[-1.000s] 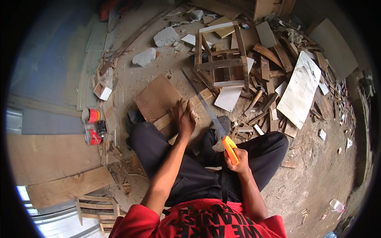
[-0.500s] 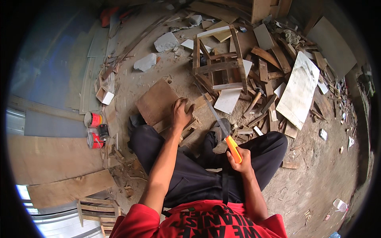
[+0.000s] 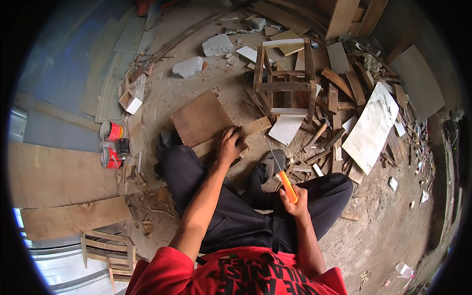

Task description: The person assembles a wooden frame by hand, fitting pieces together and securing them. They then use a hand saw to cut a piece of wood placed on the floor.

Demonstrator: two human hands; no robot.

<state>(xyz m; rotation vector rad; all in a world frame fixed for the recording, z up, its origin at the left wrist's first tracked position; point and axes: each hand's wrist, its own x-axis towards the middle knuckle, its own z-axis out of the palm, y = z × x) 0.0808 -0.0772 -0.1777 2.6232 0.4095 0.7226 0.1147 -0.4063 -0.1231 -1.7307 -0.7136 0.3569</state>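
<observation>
In my right hand (image 3: 296,199) is a handsaw (image 3: 287,187), its orange-and-yellow handle wrapped by my fingers. The thin grey blade points up and away over my shoe and looks foreshortened. My left hand (image 3: 229,145) is bent over a pale wooden strip (image 3: 257,126), whose end juts out right of my fingers. A flat brown board (image 3: 202,117) lies just beyond that strip, against my left hand's far side. What supports the wood under my palm is hidden. Blade and strip appear apart.
A wooden stool frame (image 3: 284,86) stands ahead, beside scrap wood and a white panel (image 3: 372,128). A hammer (image 3: 316,133) lies right of the stool. Red and black cans (image 3: 113,145) stand at left; stone blocks (image 3: 218,45) lie farther off.
The saw blade has swung back from the wood and shows much shorter. My left hand stays on the wood, where more of the strip's right end now shows. The whole view has shifted slightly.
</observation>
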